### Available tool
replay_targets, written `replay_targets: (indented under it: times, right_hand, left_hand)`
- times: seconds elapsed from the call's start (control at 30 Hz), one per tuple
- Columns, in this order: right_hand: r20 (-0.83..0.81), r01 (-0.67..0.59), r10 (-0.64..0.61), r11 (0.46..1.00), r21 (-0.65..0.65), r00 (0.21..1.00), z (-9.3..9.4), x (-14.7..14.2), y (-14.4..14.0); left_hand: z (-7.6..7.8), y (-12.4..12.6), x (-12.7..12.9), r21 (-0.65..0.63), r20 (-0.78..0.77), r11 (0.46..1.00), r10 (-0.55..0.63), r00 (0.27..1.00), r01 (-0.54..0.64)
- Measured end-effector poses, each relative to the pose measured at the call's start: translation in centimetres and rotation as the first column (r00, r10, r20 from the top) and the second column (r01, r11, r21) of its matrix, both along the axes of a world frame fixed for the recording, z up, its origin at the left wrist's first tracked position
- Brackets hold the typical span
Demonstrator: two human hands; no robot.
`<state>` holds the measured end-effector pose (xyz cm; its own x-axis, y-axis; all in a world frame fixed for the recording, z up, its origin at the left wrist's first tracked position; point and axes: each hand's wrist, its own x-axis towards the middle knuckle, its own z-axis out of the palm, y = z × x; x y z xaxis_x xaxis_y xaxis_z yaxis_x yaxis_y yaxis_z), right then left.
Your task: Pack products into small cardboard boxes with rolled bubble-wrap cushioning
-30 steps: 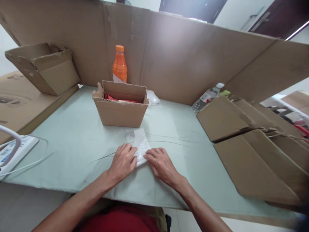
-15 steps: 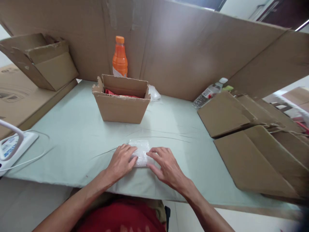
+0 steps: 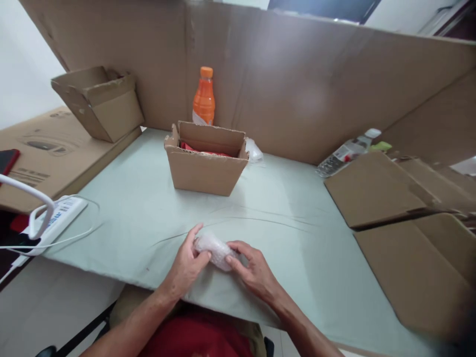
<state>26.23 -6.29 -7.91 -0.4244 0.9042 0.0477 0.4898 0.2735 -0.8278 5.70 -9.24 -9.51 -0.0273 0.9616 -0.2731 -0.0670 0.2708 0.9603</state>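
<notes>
A crumpled, rounded piece of bubble wrap (image 3: 215, 249) is held between both hands near the table's front edge. My left hand (image 3: 191, 259) grips its left end, thumb in front and fingers behind. At the other end, my right hand (image 3: 253, 265) pinches it between thumb and fingers. Whether anything is inside the wrap cannot be made out. Beyond the hands stands an open cardboard box (image 3: 204, 173) with something red (image 3: 203, 150) inside.
An orange bottle (image 3: 204, 99) and a clear plastic bundle (image 3: 254, 150) are behind the box. A clear bottle (image 3: 347, 152) leans near cardboard boxes (image 3: 375, 191) at right. Left are another box (image 3: 111, 106) and a power strip (image 3: 61, 220). A cardboard wall (image 3: 297, 84) closes the back.
The bubble wrap lay flat on the table under my fingers; now it is bunched and tilted, gripped at both ends. The camera view has turned slightly left.
</notes>
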Motion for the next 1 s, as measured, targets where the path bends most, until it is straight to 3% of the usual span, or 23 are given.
replay_targets:
  times: [0.1, 0.23, 0.3, 0.4, 0.47, 0.57, 0.67, 0.77, 1.0]
  right_hand:
    - [-0.023, 0.014, -0.014, 1.000, 0.010, 1.000, 0.8, 1.0, -0.1]
    - [-0.101, -0.080, 0.062, 0.980, -0.185, 0.993, 0.9, 2.0, 0.6]
    - [-0.162, 0.025, -0.062, 0.975, -0.219, 0.985, 0.3, 2.2, 1.2]
    - [-0.282, 0.249, -0.321, 0.933, -0.261, 0.904, -1.0, 2.5, 2.2]
    - [-0.307, 0.303, -0.382, 0.913, -0.275, 0.872, -1.9, 2.7, 2.6]
    - [-0.265, 0.300, -0.362, 0.921, -0.246, 0.894, -2.9, 2.8, 2.7]
    - [-0.233, 0.295, -0.347, 0.928, -0.228, 0.909, -3.4, 2.9, 2.4]
    - [-0.262, 0.312, -0.376, 0.915, -0.255, 0.889, -3.3, 3.1, 2.3]
    - [-0.364, 0.442, -0.550, 0.829, -0.341, 0.751, -2.6, 4.8, 3.1]
  left_hand:
    - [0.2, -0.2, 0.9, 0.126, -0.101, 0.990, -0.046, 0.994, 0.058]
    - [0.9, 0.4, 0.9, 0.318, -0.348, 0.912, -0.141, 0.927, 0.258]
    - [2.2, 1.8, -0.1, 0.480, -0.517, 0.829, 0.003, 0.856, 0.288]
    - [5.3, 5.8, -2.4, 0.735, -0.610, 0.606, 0.395, 0.687, 0.305]
    - [7.6, 9.2, -4.0, 0.797, -0.602, 0.478, 0.588, 0.540, 0.369]
    - [9.8, 13.9, -5.3, 0.779, -0.608, 0.435, 0.701, 0.372, 0.452]
    - [10.2, 16.2, -5.5, 0.744, -0.635, 0.434, 0.695, 0.337, 0.508]
    - [9.7, 14.7, -5.1, 0.741, -0.639, 0.404, 0.668, 0.380, 0.536]
    - [9.7, 4.7, -5.6, 0.686, -0.716, 0.456, 0.560, 0.416, 0.566]
